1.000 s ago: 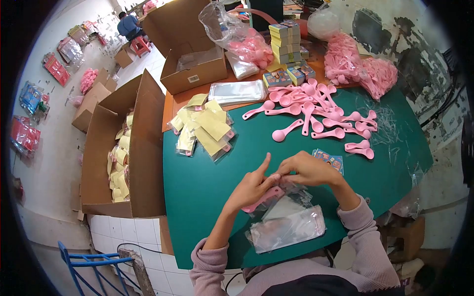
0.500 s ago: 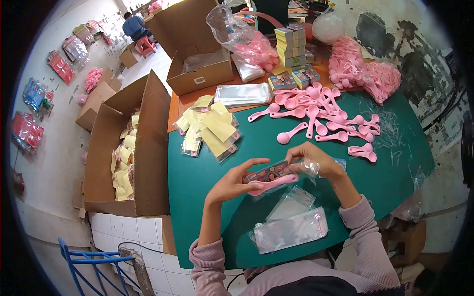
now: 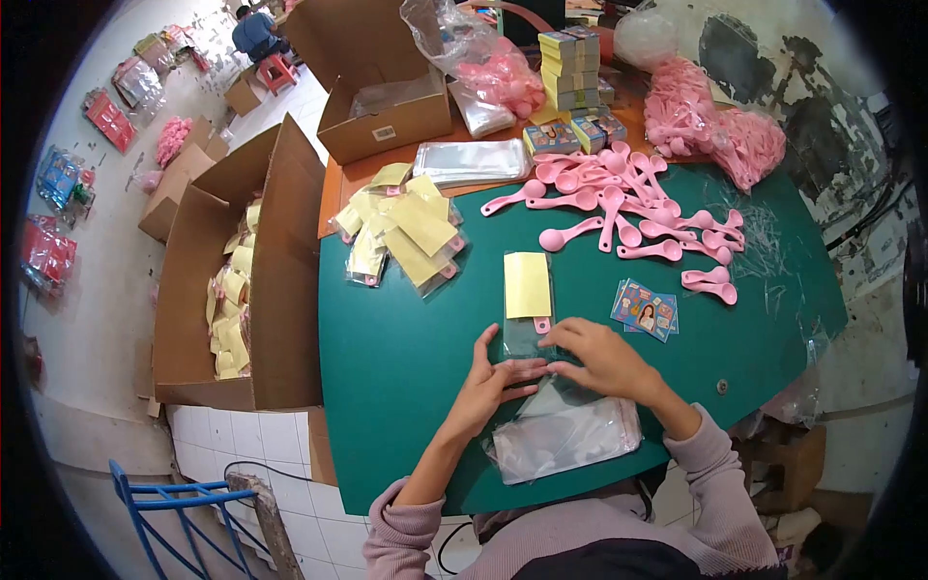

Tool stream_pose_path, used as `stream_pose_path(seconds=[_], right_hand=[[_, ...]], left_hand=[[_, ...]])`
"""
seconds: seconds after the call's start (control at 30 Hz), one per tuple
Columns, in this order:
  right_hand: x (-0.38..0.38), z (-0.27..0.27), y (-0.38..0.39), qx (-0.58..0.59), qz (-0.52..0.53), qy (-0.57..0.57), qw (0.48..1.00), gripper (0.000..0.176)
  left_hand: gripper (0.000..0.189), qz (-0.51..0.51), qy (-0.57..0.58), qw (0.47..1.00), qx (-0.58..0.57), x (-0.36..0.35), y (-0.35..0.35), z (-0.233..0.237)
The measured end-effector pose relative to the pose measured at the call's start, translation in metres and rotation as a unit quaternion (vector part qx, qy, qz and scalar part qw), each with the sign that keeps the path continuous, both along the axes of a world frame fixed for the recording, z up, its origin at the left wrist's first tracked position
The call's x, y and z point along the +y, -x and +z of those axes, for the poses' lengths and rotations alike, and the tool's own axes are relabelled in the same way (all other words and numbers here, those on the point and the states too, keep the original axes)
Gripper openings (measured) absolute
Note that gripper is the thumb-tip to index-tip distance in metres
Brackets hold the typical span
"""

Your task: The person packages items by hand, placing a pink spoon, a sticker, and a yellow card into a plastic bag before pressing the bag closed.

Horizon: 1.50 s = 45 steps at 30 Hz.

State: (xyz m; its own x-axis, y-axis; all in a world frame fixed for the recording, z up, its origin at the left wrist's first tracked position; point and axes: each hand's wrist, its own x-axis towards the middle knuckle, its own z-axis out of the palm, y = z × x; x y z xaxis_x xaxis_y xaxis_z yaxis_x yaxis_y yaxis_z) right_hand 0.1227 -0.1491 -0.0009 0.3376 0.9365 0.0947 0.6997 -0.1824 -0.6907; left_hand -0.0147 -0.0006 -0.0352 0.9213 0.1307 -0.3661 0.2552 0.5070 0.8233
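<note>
A clear plastic bag (image 3: 523,340) lies on the green table in front of me, holding a yellow card (image 3: 527,285) and a pink spoon whose handle end (image 3: 542,326) shows below the card. My left hand (image 3: 491,389) has its fingers spread, fingertips touching the bag's near end. My right hand (image 3: 607,359) is curled over the same end, thumb and forefinger on the plastic, close to the left fingertips. Under and nearer than my hands sits a stack of clear bags (image 3: 570,447). Several printed cards (image 3: 645,309) rest to the right.
Loose pink spoons (image 3: 611,208) spread across the back. Filled packets (image 3: 411,227) pile up at the left, beside a cardboard box (image 3: 290,280) with more packets. Card stacks (image 3: 570,72), bagged spoons (image 3: 715,126) and flat clear bags (image 3: 472,162) stand behind. Another person (image 3: 255,35) sits far off.
The bag with card and spoon was held up between both hands and now lies on the table, yellow side up. My hands have moved down to its near end.
</note>
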Motion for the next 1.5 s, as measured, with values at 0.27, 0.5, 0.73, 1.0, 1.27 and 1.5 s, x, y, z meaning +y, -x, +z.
stream_pose_path(seconds=[0.27, 0.5, 0.73, 1.0, 1.27, 1.5], right_hand=[[0.027, -0.011, 0.025, -0.029, 0.001, -0.053, 0.998, 0.019], [0.027, -0.009, 0.029, -0.091, 0.019, -0.048, 0.994, 0.020], [0.023, -0.018, 0.028, -0.180, 0.052, -0.055, 0.981, 0.015], [-0.053, 0.042, -0.062, 0.237, 0.140, -0.031, 0.961, 0.018], [-0.151, 0.063, -0.196, -0.093, -0.371, 0.111, 0.917, 0.030], [-0.004, 0.018, -0.013, -0.096, -0.007, -0.005, 0.995, 0.039]], left_hand=[[0.063, 0.020, 0.000, 1.000, 0.007, 0.000, 0.000, 0.000], [0.060, 0.058, 0.110, 0.992, 0.012, -0.002, -0.001, -0.002], [0.064, 0.024, 0.017, 0.999, 0.021, -0.003, -0.004, -0.010], [0.063, 0.026, 0.004, 1.000, -0.013, 0.000, -0.008, 0.004], [0.029, -0.036, -0.009, 0.999, -0.010, 0.004, -0.010, 0.006], [0.024, -0.036, 0.035, 0.997, -0.057, 0.003, -0.010, -0.003]])
